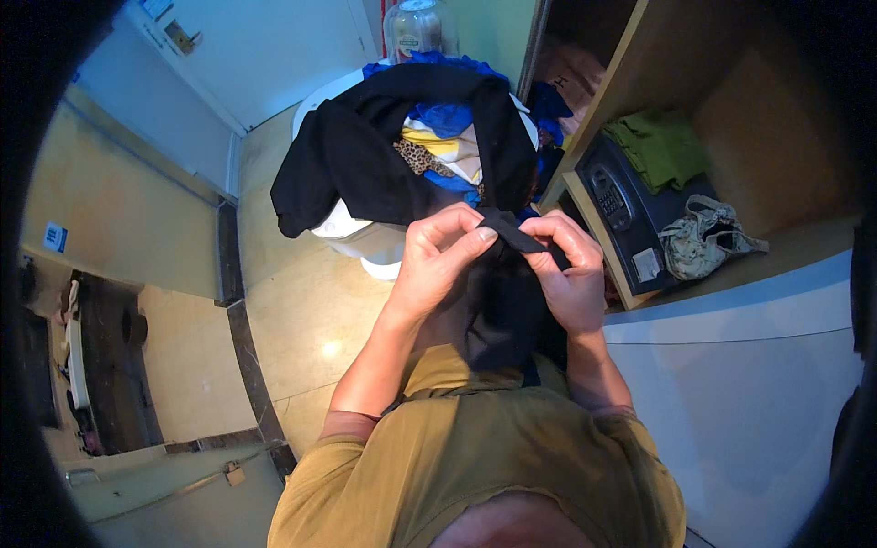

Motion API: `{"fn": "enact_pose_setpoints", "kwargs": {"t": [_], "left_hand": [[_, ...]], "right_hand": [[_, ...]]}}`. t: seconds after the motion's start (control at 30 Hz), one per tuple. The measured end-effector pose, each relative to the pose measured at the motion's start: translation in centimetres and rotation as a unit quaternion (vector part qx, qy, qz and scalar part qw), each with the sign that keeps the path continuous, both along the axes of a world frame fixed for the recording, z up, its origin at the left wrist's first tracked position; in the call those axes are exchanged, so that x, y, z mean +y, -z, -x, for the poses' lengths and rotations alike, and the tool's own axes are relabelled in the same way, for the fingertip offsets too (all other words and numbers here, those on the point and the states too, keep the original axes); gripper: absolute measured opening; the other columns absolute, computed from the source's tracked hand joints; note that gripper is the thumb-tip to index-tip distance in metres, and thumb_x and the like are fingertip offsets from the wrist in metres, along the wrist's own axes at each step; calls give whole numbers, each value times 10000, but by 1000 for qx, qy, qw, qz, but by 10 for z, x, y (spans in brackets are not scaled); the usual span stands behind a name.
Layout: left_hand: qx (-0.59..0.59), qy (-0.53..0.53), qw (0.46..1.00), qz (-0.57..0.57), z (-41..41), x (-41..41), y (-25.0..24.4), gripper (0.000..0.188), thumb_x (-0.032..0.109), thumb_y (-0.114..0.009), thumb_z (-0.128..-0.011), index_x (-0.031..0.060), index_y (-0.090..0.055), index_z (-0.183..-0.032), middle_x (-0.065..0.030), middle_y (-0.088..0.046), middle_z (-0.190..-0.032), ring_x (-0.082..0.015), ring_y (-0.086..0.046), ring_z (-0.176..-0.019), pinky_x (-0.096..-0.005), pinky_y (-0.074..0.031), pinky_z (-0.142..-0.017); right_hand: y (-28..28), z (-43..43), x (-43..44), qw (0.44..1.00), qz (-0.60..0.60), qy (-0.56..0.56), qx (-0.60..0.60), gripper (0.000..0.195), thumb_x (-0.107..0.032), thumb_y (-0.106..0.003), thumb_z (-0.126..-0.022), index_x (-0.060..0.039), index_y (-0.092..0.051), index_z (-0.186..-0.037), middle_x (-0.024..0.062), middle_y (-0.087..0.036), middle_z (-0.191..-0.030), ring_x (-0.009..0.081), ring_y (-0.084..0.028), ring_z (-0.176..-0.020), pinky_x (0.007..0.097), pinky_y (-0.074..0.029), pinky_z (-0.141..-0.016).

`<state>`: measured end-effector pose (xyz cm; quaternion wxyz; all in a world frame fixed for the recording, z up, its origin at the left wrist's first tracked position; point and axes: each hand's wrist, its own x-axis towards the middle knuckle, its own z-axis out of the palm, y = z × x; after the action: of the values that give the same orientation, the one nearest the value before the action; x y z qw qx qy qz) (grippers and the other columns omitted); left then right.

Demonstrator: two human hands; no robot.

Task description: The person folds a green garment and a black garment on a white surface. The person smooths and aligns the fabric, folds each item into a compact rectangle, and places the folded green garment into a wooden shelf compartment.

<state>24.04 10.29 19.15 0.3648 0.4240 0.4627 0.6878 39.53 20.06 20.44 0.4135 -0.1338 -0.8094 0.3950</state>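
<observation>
Between my fingertips a black fabric strip [514, 231] is pinched at both ends. My left hand [438, 257] grips its left part with thumb and forefinger. The other end is held the same way by my right hand [567, 264]. Dark cloth [503, 308] hangs below the strip toward my lap; whether it is one piece with the strip is unclear. Just beyond my hands, a black garment [363, 157] lies draped over a rounded white stand [342, 222]. Blue cloth [445, 120], yellow-and-white cloth [435, 142] and a leopard-print piece [419, 157] show within its loop.
A wooden cabinet [760, 123] stands at right, holding a dark safe with keypad [613, 198]. On the safe lies folded green cloth [658, 147], with a patterned bra [706, 240] beside it. A clear plastic jar [414, 31] is behind the pile. A white door [274, 55] is far left.
</observation>
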Motion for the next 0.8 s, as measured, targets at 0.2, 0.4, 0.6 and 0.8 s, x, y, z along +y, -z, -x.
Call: {"fn": "enact_pose_setpoints", "kwargs": {"t": [0.2,0.4,0.6,0.8], "left_hand": [[15,-54,998,3,-11,-8,-2,385,78,-755,-796,28,-525,-1101,-9,-569,-940,-86,-527,-829,-238,-444,-779],[258,-160,950,68,-25,-22,7,675,103,-798,-703,41,-426,-1263,-38,-539,-995,-130,-521,-869,-270,-433,-775],[250,-221,935,124,5,-31,5,81,55,-642,-854,-7,-610,-896,13,-539,-688,-77,-499,-677,-242,-425,-626],[91,-184,978,43,35,-26,1,56,44,-619,-900,9,-636,-940,55,-597,-787,-15,-516,-706,-172,-404,-627]], "right_hand": [[-1,16,-3,985,165,-2,54,89,-66,-624,-910,19,-613,-933,2,-608,-781,42,-533,-720,208,-438,-652],[-6,31,0,995,32,62,70,84,-25,-635,-859,12,-625,-934,43,-591,-749,109,-520,-638,255,-432,-599],[-17,29,5,997,-2,58,45,101,-7,-630,-852,19,-634,-950,44,-597,-764,103,-515,-638,248,-430,-597],[-15,33,13,997,-24,57,43,111,-4,-619,-842,19,-644,-948,64,-635,-797,127,-561,-657,253,-454,-626]]}}
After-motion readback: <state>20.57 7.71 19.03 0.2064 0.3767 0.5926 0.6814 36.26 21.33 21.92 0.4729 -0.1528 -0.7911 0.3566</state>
